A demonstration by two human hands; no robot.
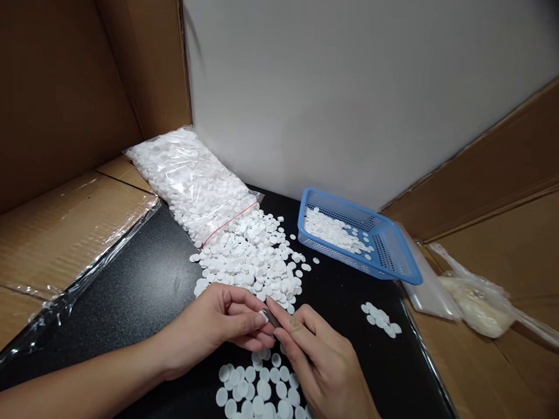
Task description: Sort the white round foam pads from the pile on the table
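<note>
Between thumb and fingers, my left hand [238, 317] pinches a small white disc [264, 315]. My right hand [321, 355] grips a thin dark metal blade-like tool [273, 318], its end against the disc; the exact kind of tool is hard to make out. Just beyond both hands lies a heap of white discs [248, 256], spilling from a clear zip bag [187, 174] with a red seal line. Nearer to me, below the hands, several more discs [257, 390] are spread flat on the black tabletop [144, 273].
A blue perforated basket [406, 256] holding white discs stands at the back right. A small group of discs [381, 319] lies in front of it. Cardboard [65, 227] flanks the table, and a plastic bag with pale contents [476, 305] rests at right. A grey-white wall [349, 99] rises behind.
</note>
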